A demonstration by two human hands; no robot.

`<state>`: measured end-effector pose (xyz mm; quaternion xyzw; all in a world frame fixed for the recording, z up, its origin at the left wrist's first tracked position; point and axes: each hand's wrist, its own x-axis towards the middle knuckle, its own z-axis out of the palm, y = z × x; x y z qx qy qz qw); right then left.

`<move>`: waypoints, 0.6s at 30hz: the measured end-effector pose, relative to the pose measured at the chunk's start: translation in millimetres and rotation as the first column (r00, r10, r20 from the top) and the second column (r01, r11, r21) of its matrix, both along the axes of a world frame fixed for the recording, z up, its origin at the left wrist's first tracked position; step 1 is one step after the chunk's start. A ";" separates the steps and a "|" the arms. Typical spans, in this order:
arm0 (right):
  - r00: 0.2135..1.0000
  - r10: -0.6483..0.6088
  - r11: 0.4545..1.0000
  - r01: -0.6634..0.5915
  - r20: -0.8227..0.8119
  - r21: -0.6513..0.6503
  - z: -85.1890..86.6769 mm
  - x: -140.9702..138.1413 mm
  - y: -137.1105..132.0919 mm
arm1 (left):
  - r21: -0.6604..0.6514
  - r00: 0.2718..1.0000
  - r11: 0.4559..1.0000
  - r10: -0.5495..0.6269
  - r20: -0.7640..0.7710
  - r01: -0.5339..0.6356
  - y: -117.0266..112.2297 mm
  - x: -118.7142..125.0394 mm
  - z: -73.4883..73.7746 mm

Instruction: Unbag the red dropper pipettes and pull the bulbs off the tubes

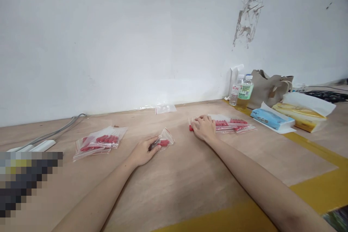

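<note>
My left hand (144, 151) rests on the table, closed around a small clear zip-lock bag (166, 139) with red capsule-shaped pieces in it. Between its thumb and fingers shows a small dark object (152, 146) whose kind I cannot make out. To the right, my right hand (203, 129) has its fingers bent over the left end of a pile of zip-lock bags (224, 124), gripping a bag there; its fingertips are partly hidden. Red pieces lie in rows inside these bags. Left of my left hand is another stack of filled bags (102, 140).
An empty clear bag (165, 109) lies by the wall. At the right stand two bottles (240, 90), a grey handbag (262, 88), a blue tissue pack (272, 119) and a yellow tissue pack (299, 115). A white power strip (42, 146) and grey cable (59, 131) are at left.
</note>
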<state>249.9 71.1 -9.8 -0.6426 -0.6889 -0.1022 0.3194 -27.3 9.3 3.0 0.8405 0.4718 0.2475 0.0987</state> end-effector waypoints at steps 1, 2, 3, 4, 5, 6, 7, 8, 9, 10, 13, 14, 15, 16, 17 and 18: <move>0.998 -0.059 0.998 0.059 -0.003 -0.031 1.1 3.4 1.1 | -0.006 1.000 1.000 0.010 -0.006 -0.010 1.3 0.1 -0.6; 0.994 -0.112 0.991 0.112 0.005 -0.080 1.9 7.1 2.5 | -0.011 1.000 1.000 0.021 -0.013 -0.021 2.7 0.4 -1.1; 0.989 -0.150 0.979 0.151 0.022 -0.133 2.4 10.6 4.1 | -0.015 0.999 0.999 0.031 -0.023 -0.032 3.9 0.7 -1.4; 0.985 -0.170 0.967 0.174 0.040 -0.184 2.7 13.7 5.7 | -0.018 0.999 0.999 0.038 -0.035 -0.039 4.9 0.9 -1.7; 0.982 -0.178 0.957 0.186 0.055 -0.223 2.8 15.8 7.0 | -0.022 0.998 0.999 0.042 -0.049 -0.043 5.6 1.2 -1.8; 0.982 -0.177 0.952 0.186 0.062 -0.245 2.7 16.9 7.9 | -0.027 0.997 0.999 0.044 -0.063 -0.045 6.0 1.3 -1.9; 0.984 -0.171 0.953 0.180 0.058 -0.242 2.7 17.0 8.3 | -0.029 0.996 0.998 0.047 -0.075 -0.049 6.1 1.3 -2.0; 0.985 -0.164 0.960 0.171 0.049 -0.222 2.5 16.1 8.1 | -0.027 0.995 0.998 0.051 -0.086 -0.053 5.9 1.3 -2.0; 0.987 -0.153 0.968 0.158 0.038 -0.197 2.3 14.4 7.4 | -0.020 0.994 0.998 0.054 -0.095 -0.057 5.5 1.2 -2.0; 0.990 -0.136 0.974 0.139 0.030 -0.177 2.1 12.3 6.2 | -0.005 0.993 0.998 0.062 -0.101 -0.063 5.0 1.1 -2.0; 0.995 -0.096 0.983 0.096 0.009 -0.153 1.9 5.7 0.3 | 0.061 0.993 0.995 0.078 -0.091 -0.073 2.6 1.9 -0.8; 0.996 -0.088 0.987 0.086 -0.008 -0.139 2.2 3.5 -2.2 | 0.071 0.994 0.995 0.075 -0.077 -0.070 1.6 2.6 -0.2; 0.997 -0.068 0.992 0.064 -0.036 -0.110 2.6 1.0 -4.9 | 0.067 0.996 0.996 0.068 -0.058 -0.064 0.7 3.5 0.5; 0.997 -0.019 0.997 0.014 -0.071 -0.075 3.1 -1.9 -7.8 | 0.048 0.998 0.997 0.056 -0.039 -0.054 -0.1 4.4 0.9; 0.992 0.065 0.997 -0.071 -0.110 -0.043 3.4 -5.6 -10.6 | 0.021 0.999 0.999 0.039 -0.025 -0.038 -0.8 5.4 1.1; 0.973 0.179 0.983 -0.184 -0.149 -0.024 3.4 -10.1 -13.4 | -0.007 1.000 1.000 0.020 -0.018 -0.020 -1.2 6.2 1.0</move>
